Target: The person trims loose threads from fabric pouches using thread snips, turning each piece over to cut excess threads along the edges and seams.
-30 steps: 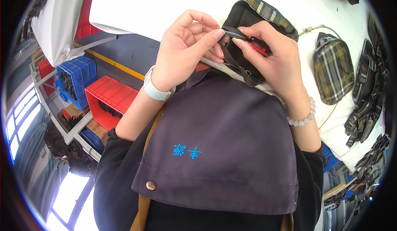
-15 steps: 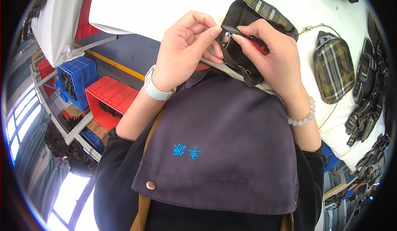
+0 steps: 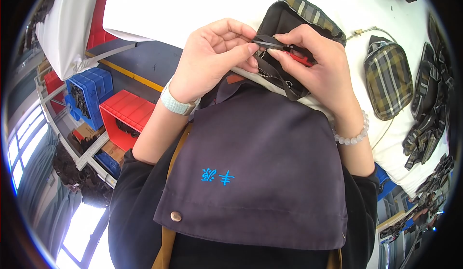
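Note:
A dark pouch with a plaid panel (image 3: 308, 11) lies opened out at the table's front edge, its black inside and metal-toothed zipper (image 3: 270, 73) turned up. My left hand (image 3: 219, 52) is closed in a pinch at the pouch's zipper edge, thumb and forefinger together. Between the thumb and forefinger of my right hand (image 3: 316, 59) is a small pair of red-handled snips (image 3: 300, 58). Their dark blades point left and reach right up to my left fingertips. Exactly what the left fingertips pinch is hidden.
A finished-looking plaid pouch (image 3: 389, 81) with a cord lies to the right on the white table (image 3: 183, 8). Beyond it is a heap of plaid pieces (image 3: 427, 119). On the left stand a blue crate (image 3: 91, 93) and a red crate (image 3: 128, 110) holding dark pieces.
Both hands have shifted slightly down, the left also a little to the left. The snips' blades now lie across at the left fingertips, and more of the red handle shows.

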`<state>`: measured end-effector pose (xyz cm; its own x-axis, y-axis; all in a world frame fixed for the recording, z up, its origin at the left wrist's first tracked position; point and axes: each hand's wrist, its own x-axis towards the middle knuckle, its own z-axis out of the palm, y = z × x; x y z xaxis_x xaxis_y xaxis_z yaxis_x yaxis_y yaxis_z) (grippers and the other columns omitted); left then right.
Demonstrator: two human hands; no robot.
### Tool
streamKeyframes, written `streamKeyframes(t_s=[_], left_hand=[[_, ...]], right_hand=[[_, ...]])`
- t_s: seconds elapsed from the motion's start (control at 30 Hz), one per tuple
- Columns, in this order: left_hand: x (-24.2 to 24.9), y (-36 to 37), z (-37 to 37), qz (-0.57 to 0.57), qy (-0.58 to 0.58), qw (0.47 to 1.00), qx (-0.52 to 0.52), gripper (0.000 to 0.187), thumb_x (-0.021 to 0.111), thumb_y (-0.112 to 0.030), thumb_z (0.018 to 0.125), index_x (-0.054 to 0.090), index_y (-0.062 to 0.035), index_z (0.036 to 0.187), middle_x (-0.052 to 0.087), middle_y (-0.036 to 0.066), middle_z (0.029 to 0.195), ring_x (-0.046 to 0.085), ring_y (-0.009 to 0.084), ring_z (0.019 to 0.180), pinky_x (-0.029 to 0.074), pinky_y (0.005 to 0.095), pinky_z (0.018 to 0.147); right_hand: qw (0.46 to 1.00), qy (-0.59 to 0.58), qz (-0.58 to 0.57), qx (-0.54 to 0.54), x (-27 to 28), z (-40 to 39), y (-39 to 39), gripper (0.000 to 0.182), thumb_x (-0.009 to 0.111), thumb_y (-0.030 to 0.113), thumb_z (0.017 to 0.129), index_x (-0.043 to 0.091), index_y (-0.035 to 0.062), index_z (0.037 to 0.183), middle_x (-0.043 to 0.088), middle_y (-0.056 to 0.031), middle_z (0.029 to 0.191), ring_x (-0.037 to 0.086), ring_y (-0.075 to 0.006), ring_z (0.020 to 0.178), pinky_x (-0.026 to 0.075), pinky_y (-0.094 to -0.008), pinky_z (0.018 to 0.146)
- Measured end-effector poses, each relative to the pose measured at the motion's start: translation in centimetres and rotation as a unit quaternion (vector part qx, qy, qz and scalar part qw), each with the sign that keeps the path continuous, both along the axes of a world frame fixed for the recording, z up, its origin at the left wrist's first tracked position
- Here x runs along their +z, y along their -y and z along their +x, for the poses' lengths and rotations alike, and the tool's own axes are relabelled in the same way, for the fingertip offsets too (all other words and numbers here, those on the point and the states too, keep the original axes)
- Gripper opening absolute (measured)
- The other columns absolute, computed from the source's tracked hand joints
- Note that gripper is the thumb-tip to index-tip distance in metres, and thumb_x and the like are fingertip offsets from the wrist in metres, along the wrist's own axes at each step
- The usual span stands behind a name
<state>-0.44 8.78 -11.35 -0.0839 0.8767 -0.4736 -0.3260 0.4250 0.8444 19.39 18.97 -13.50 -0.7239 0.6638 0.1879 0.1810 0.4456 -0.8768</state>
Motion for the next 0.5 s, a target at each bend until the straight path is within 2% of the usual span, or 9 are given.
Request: streamKeyframes(t_s=[0.17,0.27,0.33,0.37,0.43,0.5], left_hand=[[-0.1,0.0,0.1,0.012,0.015,1.000,0.003,0.015,0.062,0.001,0.097,0.060,0.0015,0.112,0.069,0.007,0.092,0.069,0.0111,0.076,0.061,0.0252,0.072],[-0.2,0.1,0.0,0.015,0.013,1.000,0.003,0.012,0.063,0.002,0.097,0.062,0.0015,0.109,0.069,0.007,0.093,0.068,0.0110,0.076,0.060,0.0248,0.070],[-0.1,0.2,0.1,0.019,0.018,1.000,0.004,0.010,0.063,0.002,0.096,0.064,0.0016,0.106,0.069,0.007,0.095,0.067,0.0107,0.076,0.059,0.0241,0.068],[0.0,0.3,0.4,0.047,-0.021,0.999,-0.002,0.008,0.064,0.003,0.095,0.066,0.0017,0.103,0.068,0.007,0.097,0.066,0.0093,0.076,0.057,0.0227,0.065],[-0.6,0.4,1.1,0.077,-0.060,0.995,-0.008,0.006,0.065,0.003,0.095,0.067,0.0018,0.100,0.066,0.006,0.099,0.064,0.0079,0.076,0.055,0.0213,0.063],[-1.9,0.8,2.2,0.218,-0.171,0.961,-0.022,0.005,0.066,0.003,0.094,0.070,0.0020,0.097,0.061,0.005,0.105,0.059,0.0051,0.077,0.050,0.0186,0.058]], right_hand=[[1.000,0.013,0.002,0.000,0.1,0.0,0.0,0.018,0.079,0.015,0.083,0.066,0.0080,0.093,0.070,-0.0050,0.080,0.069,-0.0222,0.069,0.052,-0.0304,0.059],[1.000,0.002,0.007,0.006,0.1,0.0,0.1,0.017,0.076,0.015,0.088,0.064,0.0065,0.096,0.070,-0.0047,0.078,0.069,-0.0178,0.069,0.052,-0.0294,0.060],[0.973,-0.072,-0.219,-0.025,0.6,0.0,0.3,0.016,0.071,0.015,0.094,0.062,0.0041,0.101,0.069,-0.0035,0.077,0.065,-0.0110,0.066,0.049,-0.0265,0.061],[0.956,-0.071,-0.285,-0.022,1.1,0.2,-0.1,0.018,0.069,0.014,0.096,0.058,0.0026,0.104,0.065,-0.0014,0.075,0.057,-0.0058,0.067,0.046,-0.0234,0.062],[0.964,-0.061,-0.255,-0.041,1.2,0.0,0.0,0.019,0.069,0.014,0.096,0.056,0.0031,0.103,0.063,-0.0009,0.074,0.055,-0.0056,0.067,0.044,-0.0224,0.062],[0.984,-0.011,-0.170,-0.047,1.0,-0.2,0.0,0.022,0.071,0.011,0.094,0.051,0.0042,0.101,0.059,-0.0003,0.076,0.054,-0.0048,0.071,0.044,-0.0213,0.065]])
